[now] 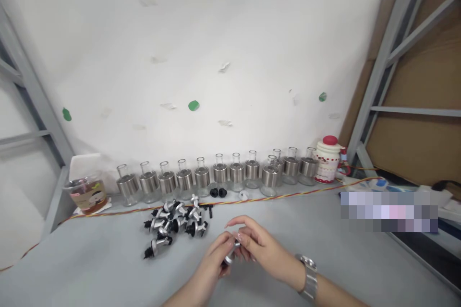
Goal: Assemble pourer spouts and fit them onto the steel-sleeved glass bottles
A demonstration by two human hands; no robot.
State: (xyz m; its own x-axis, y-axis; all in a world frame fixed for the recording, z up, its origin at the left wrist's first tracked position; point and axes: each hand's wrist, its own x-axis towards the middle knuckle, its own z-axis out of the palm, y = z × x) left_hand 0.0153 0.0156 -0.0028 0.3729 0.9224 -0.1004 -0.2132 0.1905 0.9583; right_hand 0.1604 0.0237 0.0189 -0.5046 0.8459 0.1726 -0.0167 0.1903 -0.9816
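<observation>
Over the front middle of the table, my left hand [216, 255] is closed around a silver and black bottle pourer [228, 260], which is mostly hidden by the fingers. My right hand [258, 244], with a metal watch on its wrist, pinches the pourer's upper end; its index finger is raised. Left of my hands lies a pile of similar silver pourers [176, 223] with black ribbed stoppers. One pourer [154, 248] rests at the near edge of that pile.
Behind the pile stands a row of glass bottles [184, 180] with metal sleeves. Two black caps [218, 193] and a white ring [244, 195] lie before them. A twisted cord [137, 207] crosses the table. A drink cup [88, 196] stands left, a decorated jar [327, 160] right.
</observation>
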